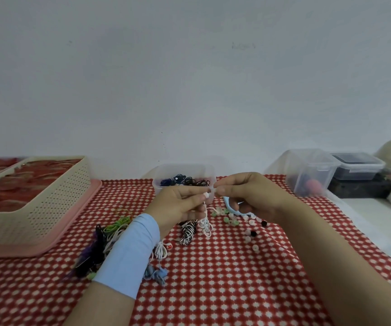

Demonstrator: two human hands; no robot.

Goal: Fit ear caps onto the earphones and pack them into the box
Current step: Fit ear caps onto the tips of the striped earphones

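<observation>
While the left hand (178, 205) pinches a white corded earphone (205, 200) over the desk's middle, the right hand (248, 194) pinches a translucent rubbery ear cap (212, 191) right against its bud, with the clear plastic box (160, 184) just behind, near the far edge.

At frame centre, the left hand (178, 204) pinches a white earphone (205, 225) while the right hand (250, 196) pinches an ear cap (213, 191) against it, above the bench (213, 278).
</observation>
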